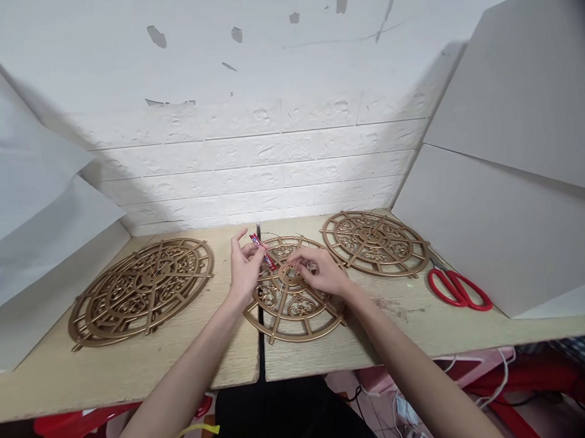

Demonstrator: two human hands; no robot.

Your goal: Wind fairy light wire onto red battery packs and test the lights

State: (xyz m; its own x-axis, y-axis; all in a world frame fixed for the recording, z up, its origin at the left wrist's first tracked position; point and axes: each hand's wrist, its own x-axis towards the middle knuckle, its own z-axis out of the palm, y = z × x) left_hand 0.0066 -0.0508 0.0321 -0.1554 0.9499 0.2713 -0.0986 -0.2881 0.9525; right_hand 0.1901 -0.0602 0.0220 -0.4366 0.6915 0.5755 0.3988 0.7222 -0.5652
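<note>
Disc (286,276), round gold openwork, lies flat on the table (231,364) front and center, lapping over the dark gap between two tabletop sections; ring hub, straight spokes running out to a double rim, curled scrollwork filling the inner panels; finish metallic gold with highlights on the ribs; thin wire ends visible near its 12 o'clock edge.

Left hand (246,266) at the disc's 10 o'clock; thumb and fingers pinching a slim red stick (268,257) with white-and-blue lettering, tilted, lower end pointing at 5 o'clock toward the hub; right hand (327,273) over the disc's 2 to 3 o'clock, fingertips drawn together by the hub; can't tell if they grip anything.

Similar gold discs, overlapped, at 9 o'clock (148,279); another disc at 2 o'clock (373,237); red-handled scissors (457,289) at 3 o'clock, beside the gray panel (514,246).
</note>
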